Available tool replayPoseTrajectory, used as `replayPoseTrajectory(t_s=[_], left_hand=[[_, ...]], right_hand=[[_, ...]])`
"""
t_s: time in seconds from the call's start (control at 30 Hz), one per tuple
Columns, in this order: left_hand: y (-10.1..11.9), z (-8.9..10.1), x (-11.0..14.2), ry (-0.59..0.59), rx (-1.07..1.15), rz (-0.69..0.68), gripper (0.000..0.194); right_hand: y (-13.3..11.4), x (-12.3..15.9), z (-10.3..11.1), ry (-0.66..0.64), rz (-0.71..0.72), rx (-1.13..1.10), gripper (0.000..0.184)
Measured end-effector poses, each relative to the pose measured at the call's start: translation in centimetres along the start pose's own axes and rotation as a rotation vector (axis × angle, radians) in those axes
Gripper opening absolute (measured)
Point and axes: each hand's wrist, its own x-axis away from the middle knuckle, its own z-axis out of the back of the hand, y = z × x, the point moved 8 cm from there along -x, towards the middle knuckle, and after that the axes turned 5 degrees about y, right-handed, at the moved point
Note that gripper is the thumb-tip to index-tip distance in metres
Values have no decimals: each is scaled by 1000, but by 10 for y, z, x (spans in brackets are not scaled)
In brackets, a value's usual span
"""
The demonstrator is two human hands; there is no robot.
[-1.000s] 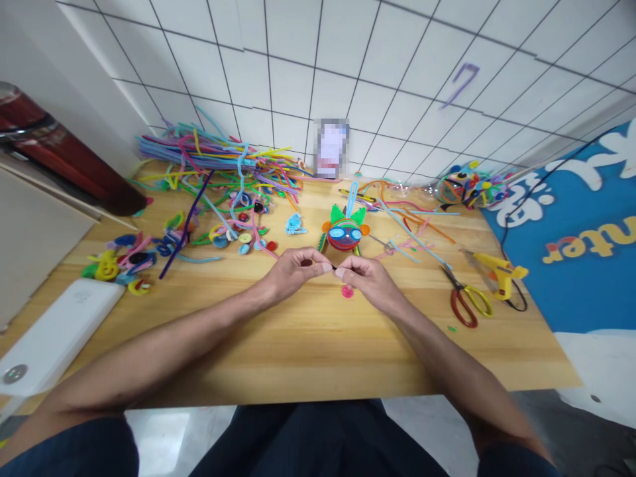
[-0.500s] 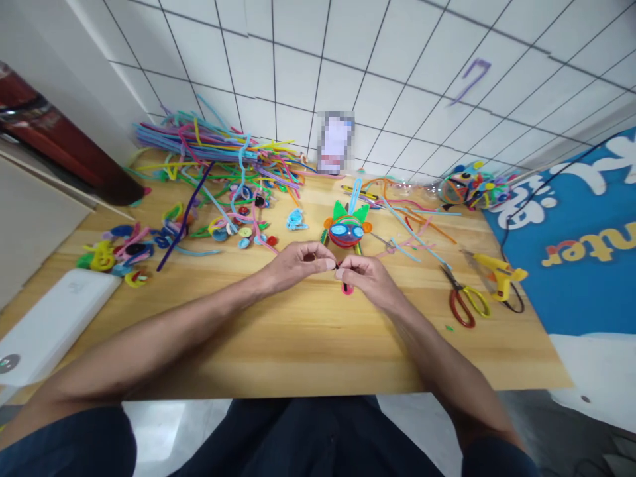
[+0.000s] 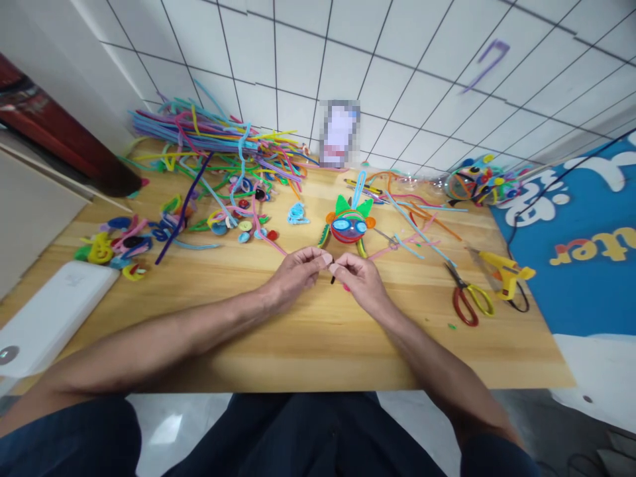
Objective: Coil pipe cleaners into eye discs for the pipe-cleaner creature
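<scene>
My left hand (image 3: 301, 270) and my right hand (image 3: 362, 278) meet fingertip to fingertip over the middle of the table. Both pinch a short black piece of pipe cleaner (image 3: 332, 280), whose end sticks out below the fingers. Most of it is hidden by the fingertips. A pink round piece (image 3: 346, 287) lies on the table, mostly covered by my right hand. Just beyond my hands stands a pipe-cleaner figure (image 3: 348, 226) with green pointed ears, orange side discs, blue oval eyes, a red lower rim and a light blue loop on top.
Left of centre lie a bundle of pipe cleaners (image 3: 193, 129) and loose buttons (image 3: 244, 226). A white power bank (image 3: 59, 315) sits at the left. Scissors (image 3: 467, 298) and a yellow glue gun (image 3: 507, 273) lie at the right. A phone (image 3: 340, 136) leans on the tiled wall.
Both hands stay pinched together, with small finger movements. The black piece now hangs below the fingertips between the hands, and my right hand covers more of the pink piece. The camera view shifts slightly.
</scene>
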Motion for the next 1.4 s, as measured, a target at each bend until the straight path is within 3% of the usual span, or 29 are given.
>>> replayPoseTrajectory(t_s=[0.17, 0.3, 0.53, 0.7, 1.0, 1.27, 1.4], left_hand=[[25, -4, -9, -218, -275, -93, 36], [33, -5, -10, -314, -448, -180, 30], [31, -2, -5, -176, -434, -270, 29], [25, -2, 0, -94, -267, -190, 36], [22, -2, -7, -182, -340, -150, 34], [19, 2, -7, -113, -309, -178, 36], [19, 1, -7, -116, -294, -197, 36]], right_hand=[[-1, -1, 6, -124, -11, 65, 25], [-5, 0, 8, -166, 42, 145, 22], [-6, 0, 10, -57, 56, 106, 26], [-10, 5, 8, 73, 121, 137, 24], [-24, 9, 16, 179, 337, 356, 16], [-9, 6, 16, 125, 131, 165, 18], [-7, 5, 19, 144, 123, 142, 16]])
